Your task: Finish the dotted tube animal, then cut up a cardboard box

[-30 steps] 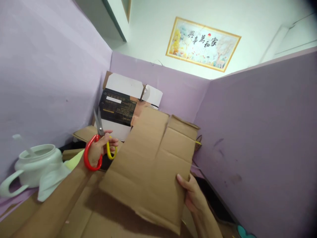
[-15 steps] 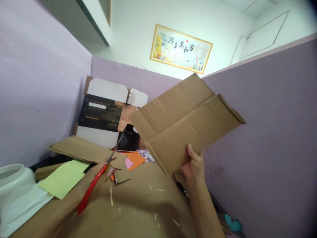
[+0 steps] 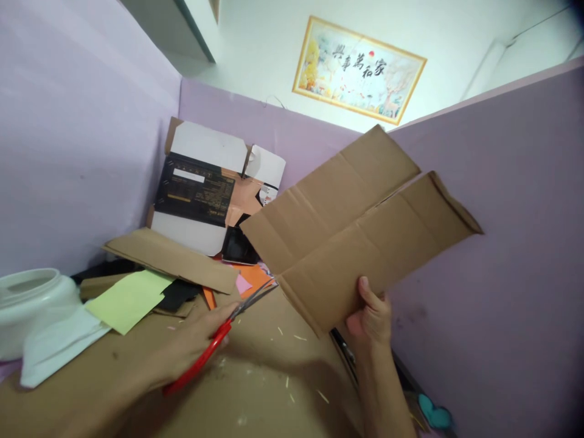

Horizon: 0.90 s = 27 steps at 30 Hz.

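My left hand is closed round red-handled scissors. Their blades are slightly apart and point right towards the lower left edge of a creased brown cardboard sheet. My right hand grips that sheet at its bottom edge, thumb on the front, and holds it up tilted in front of the purple partition. Both forearms reach in from below over a large cardboard sheet lying flat and strewn with small slivers.
A black and white printed box leans in the far corner. Cardboard strips, a yellow-green paper, orange and pink scraps lie behind the scissors. A white jar and white paper sit at the left. Purple partitions enclose three sides.
My right hand lifted the cardboard sheet off the surface and turned it up to the right. My left hand dropped from holding the scissors upright to pointing them at the sheet's edge.
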Tool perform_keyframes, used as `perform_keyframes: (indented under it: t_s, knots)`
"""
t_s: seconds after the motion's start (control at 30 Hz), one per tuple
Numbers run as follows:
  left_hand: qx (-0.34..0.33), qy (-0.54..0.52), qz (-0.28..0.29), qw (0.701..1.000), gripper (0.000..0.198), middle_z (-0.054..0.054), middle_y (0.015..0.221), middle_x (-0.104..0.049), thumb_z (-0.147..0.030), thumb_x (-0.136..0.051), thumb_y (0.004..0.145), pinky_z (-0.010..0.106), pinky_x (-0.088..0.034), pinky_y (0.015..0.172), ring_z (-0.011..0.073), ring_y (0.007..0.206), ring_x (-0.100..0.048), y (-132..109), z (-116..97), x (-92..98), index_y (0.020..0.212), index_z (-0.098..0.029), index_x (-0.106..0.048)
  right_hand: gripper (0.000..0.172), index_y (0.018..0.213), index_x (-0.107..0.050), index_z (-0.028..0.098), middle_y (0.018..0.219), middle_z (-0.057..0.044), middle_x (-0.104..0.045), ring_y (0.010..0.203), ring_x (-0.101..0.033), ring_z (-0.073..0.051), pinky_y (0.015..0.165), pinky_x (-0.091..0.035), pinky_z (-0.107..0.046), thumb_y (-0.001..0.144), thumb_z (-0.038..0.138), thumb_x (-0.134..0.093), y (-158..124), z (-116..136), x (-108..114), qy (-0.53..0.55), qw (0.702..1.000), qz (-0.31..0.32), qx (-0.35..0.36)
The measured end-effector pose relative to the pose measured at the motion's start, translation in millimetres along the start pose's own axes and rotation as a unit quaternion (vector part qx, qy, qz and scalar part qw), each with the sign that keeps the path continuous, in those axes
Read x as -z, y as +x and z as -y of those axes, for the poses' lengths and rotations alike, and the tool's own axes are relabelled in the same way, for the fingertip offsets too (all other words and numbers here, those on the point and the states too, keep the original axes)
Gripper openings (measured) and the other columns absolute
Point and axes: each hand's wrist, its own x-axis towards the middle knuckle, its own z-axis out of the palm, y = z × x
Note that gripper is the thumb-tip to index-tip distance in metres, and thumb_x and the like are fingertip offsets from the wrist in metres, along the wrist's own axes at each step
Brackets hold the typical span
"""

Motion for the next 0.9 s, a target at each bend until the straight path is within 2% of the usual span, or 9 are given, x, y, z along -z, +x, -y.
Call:
perform_keyframes:
  t_s: [0.13, 0.27, 0.37, 0.57, 0.67, 0.73, 0.9]
  knots:
    - [-0.061, -0.057, 0.006, 0.996, 0.036, 0.004, 0.102, -0.065, -0.032, -0.051, 0.075, 0.033, -0.043, 0.082, 0.0265, 0.094, -0.058, 1, 3, -9.9, 0.109, -0.03, -0.062, 0.054, 0.107, -0.057, 0.02, 0.109, -0.005, -0.062, 0.099, -0.058, -0.021, 0.098, -0.038, -0.044, 0.055, 0.022, -0.074, -9, -4, -4, -0.009, 0.999, 0.033, -0.013]
    - [-0.054, -0.114, -0.022, 0.992, 0.029, 0.005, 0.088, -0.067, -0.028, -0.048, 0.076, 0.032, -0.043, 0.076, 0.0256, 0.086, -0.059, 4, 7, -18.2, 0.099, -0.026, -0.064, 0.055, 0.106, -0.058, 0.018, 0.107, -0.006, -0.062, 0.1, -0.058, -0.023, 0.098, -0.037, -0.046, 0.054, 0.025, -0.074, -19, -6, -10, -0.03, 0.998, 0.034, -0.031]
    - [-0.05, -0.119, -0.016, 0.992, 0.024, 0.003, 0.073, -0.065, -0.027, -0.049, 0.075, 0.03, -0.043, 0.07, 0.0241, 0.077, -0.059, 2, 2, -16.4, 0.092, -0.025, -0.065, 0.056, 0.106, -0.058, 0.017, 0.107, -0.006, -0.062, 0.1, -0.058, -0.023, 0.099, -0.036, -0.046, 0.053, 0.024, -0.074, -23, -6, -11, -0.035, 0.998, 0.035, -0.036]
    - [-0.033, -0.091, 0.003, 0.995, 0.023, 0.002, 0.08, -0.063, -0.024, -0.041, 0.08, 0.03, -0.039, 0.078, 0.0243, 0.088, -0.056, -1, -13, -10.8, 0.092, -0.024, -0.061, 0.054, 0.106, -0.057, 0.017, 0.107, -0.006, -0.062, 0.101, -0.057, -0.023, 0.099, -0.037, -0.044, 0.055, 0.025, -0.073, -23, -6, -9, -0.052, 0.998, 0.039, -0.027]
    - [-0.032, -0.103, -0.004, 0.994, 0.023, 0.002, 0.078, -0.062, -0.024, -0.037, 0.082, 0.03, -0.04, 0.072, 0.0223, 0.079, -0.056, 0, -12, -13.7, 0.085, -0.022, -0.059, 0.052, 0.105, -0.058, 0.016, 0.107, -0.006, -0.062, 0.102, -0.056, -0.023, 0.1, -0.035, -0.045, 0.056, 0.025, -0.073, -24, -7, -9, -0.058, 0.997, 0.035, -0.021]
    - [-0.047, -0.094, -0.008, 0.994, 0.024, 0.002, 0.079, -0.062, -0.021, -0.037, 0.082, 0.03, -0.04, 0.072, 0.0218, 0.077, -0.056, 1, -10, -14.6, 0.088, -0.022, -0.06, 0.053, 0.107, -0.057, 0.017, 0.107, -0.006, -0.062, 0.103, -0.056, -0.023, 0.101, -0.034, -0.046, 0.057, 0.025, -0.073, -25, -7, -9, -0.055, 0.998, 0.04, -0.016]
    - [-0.083, -0.099, -0.007, 0.992, 0.029, 0.002, 0.094, -0.064, -0.015, -0.038, 0.079, 0.032, -0.039, 0.085, 0.0233, 0.094, -0.055, 2, -11, -12.8, 0.095, -0.024, -0.06, 0.054, 0.109, -0.057, 0.019, 0.109, -0.004, -0.061, 0.105, -0.055, -0.022, 0.104, -0.03, -0.044, 0.058, 0.024, -0.073, -27, -7, -8, -0.049, 0.998, 0.048, -0.002]
